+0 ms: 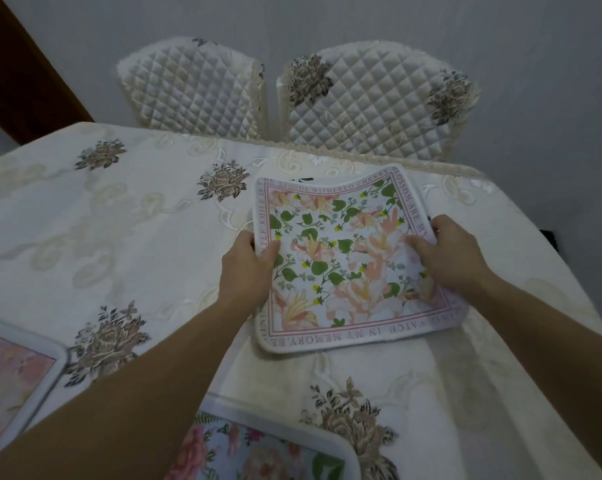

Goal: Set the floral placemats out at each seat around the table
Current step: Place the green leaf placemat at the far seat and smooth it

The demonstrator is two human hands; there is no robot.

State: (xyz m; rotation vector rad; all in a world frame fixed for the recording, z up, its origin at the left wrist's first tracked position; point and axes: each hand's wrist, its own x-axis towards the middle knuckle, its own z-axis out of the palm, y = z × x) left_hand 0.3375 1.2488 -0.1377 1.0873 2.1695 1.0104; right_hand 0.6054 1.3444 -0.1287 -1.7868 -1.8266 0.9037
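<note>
Nearest the camera, at six o'clock, a blue-ground placemat (258, 452) with pink flowers lies on the table, cut off by the bottom edge. At eight o'clock a pink placemat (12, 375) lies partly out of view on the left.

The table (119, 237), the largest thing here, fills most of the view under a cream cloth embroidered with brown-grey roses. Past its far edge, at twelve and one o'clock, stand two chairs with quilted covers: the left chair (192, 88) and the right chair (372, 105).

Toward three o'clock from the centre, near the far right corner of the table, lies the square floral placemat (348, 258) with green leaves, peach blossoms and a lettered pink border. Its far edge curls slightly up.

The left hand (249, 268) pinches the mat's left edge, thumb on top, fingers tucked beneath. The right hand (448, 254) clasps the right edge, thumb pressed on the print, fingers curled around the rim.
</note>
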